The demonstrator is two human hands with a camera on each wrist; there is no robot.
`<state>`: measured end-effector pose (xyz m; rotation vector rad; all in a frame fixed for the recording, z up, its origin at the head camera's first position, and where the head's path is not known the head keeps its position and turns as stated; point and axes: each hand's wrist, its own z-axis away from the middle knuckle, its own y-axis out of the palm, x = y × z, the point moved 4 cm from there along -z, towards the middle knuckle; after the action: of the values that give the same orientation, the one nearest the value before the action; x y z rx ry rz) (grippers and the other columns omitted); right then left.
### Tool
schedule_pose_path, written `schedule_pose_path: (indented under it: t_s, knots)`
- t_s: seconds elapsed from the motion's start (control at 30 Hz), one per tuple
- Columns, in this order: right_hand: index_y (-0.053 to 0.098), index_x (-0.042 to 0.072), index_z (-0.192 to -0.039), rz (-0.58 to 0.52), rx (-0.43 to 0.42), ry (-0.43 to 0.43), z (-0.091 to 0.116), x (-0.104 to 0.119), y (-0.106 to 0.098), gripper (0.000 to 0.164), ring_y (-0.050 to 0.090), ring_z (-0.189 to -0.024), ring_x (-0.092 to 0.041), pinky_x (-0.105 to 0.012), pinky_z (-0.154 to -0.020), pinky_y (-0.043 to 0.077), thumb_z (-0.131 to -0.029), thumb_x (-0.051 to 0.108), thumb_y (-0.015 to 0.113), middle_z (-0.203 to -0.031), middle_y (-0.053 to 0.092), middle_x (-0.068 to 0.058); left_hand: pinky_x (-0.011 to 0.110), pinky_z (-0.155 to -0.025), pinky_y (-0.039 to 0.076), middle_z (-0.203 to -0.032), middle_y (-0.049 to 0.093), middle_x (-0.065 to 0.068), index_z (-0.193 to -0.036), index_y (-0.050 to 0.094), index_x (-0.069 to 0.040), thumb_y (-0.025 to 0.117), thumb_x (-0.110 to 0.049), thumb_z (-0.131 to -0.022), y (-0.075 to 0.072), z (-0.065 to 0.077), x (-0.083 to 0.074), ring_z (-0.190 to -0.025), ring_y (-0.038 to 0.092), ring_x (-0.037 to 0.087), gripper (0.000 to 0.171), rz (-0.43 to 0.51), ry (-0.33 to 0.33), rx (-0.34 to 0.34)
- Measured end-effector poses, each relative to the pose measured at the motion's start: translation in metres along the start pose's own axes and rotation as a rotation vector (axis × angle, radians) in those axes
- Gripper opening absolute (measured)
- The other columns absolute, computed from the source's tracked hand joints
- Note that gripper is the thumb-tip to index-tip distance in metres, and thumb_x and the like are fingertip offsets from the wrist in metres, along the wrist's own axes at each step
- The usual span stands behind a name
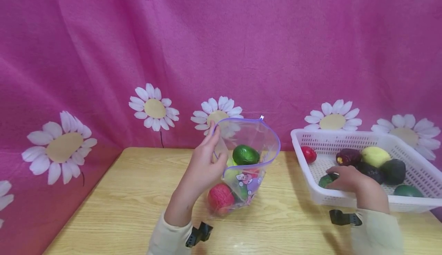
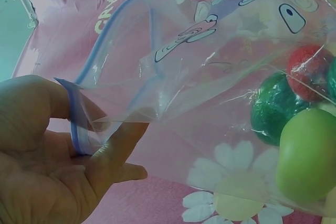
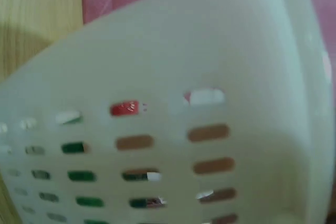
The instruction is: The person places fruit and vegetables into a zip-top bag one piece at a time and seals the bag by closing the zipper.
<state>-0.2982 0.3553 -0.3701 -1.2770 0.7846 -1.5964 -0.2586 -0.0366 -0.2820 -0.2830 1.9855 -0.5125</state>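
Magenta cloth printed with white daisies (image 1: 221,51): upper frame. Pale wood-grain table (image 1: 138,197): lower frame. White perforated plastic basket (image 1: 331,199): lower right. Clear plastic bag with purple zip rim (image 1: 251,182): lower centre, containing red round fruit (image 1: 221,196) and glossy green oval fruit (image 1: 246,155). Left hand (image 1: 205,162): thumb and fingers pinching the bag's left rim. Right hand (image 1: 350,178): inside basket, fingers bent over small green rounded piece (image 1: 325,180); whether gripping, cannot tell.

The table (image 1: 138,193) has a pale, yellowish wood grain. On it stands the white basket (image 1: 326,198); to the left of this basket, I see the clear bag (image 1: 249,182), resting apart.
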Motion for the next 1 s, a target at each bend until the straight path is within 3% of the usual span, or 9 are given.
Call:
schedule_pose_path:
  t_s: [0.33,0.5,0.73,1.0]
  knots:
    - [0.059,-0.005,-0.130,-0.033,0.016,0.044,-0.005,0.002,0.007,0.060,0.054,-0.100,-0.046,-0.068,-0.086,0.045,-0.083,0.026,0.080,-0.115,0.060,-0.030,0.021,-0.043,0.037,-0.169,0.005,-0.006,-0.160,0.024,-0.005,0.054,-0.005,-0.093,0.006,0.000,0.002,-0.042,0.031,0.007,0.073,0.005,0.013,0.010]
    - [0.061,-0.006,-0.123,-0.003,-0.034,0.008,-0.007,0.006,0.004,0.055,0.056,-0.095,-0.041,-0.061,-0.085,0.047,-0.082,0.023,0.081,-0.108,0.063,-0.027,0.021,-0.044,0.036,-0.169,0.005,-0.008,-0.161,0.023,-0.007,0.054,-0.004,-0.093,0.006,-0.001,0.003,-0.043,0.030,0.007,0.075,-0.006,0.004,0.008]
    - [0.056,-0.005,-0.121,-0.015,-0.094,0.029,-0.004,0.010,-0.002,0.061,0.055,-0.093,-0.039,-0.054,-0.077,0.049,-0.080,0.030,0.084,-0.103,0.062,-0.023,0.021,-0.045,0.035,-0.169,0.003,-0.010,-0.161,0.022,-0.008,0.053,0.006,-0.089,0.006,0.000,0.001,-0.045,0.031,0.008,0.080,0.013,-0.014,0.021]
    - [0.059,-0.003,-0.119,0.015,-0.310,-0.155,0.006,0.027,-0.018,0.063,0.059,-0.096,-0.042,-0.061,-0.084,0.048,-0.079,0.037,0.085,-0.107,0.065,-0.026,0.021,-0.044,0.034,-0.170,0.007,-0.005,-0.160,0.025,-0.007,0.053,0.007,-0.088,0.003,0.000,-0.002,-0.044,0.030,0.008,0.079,0.005,0.003,0.001]
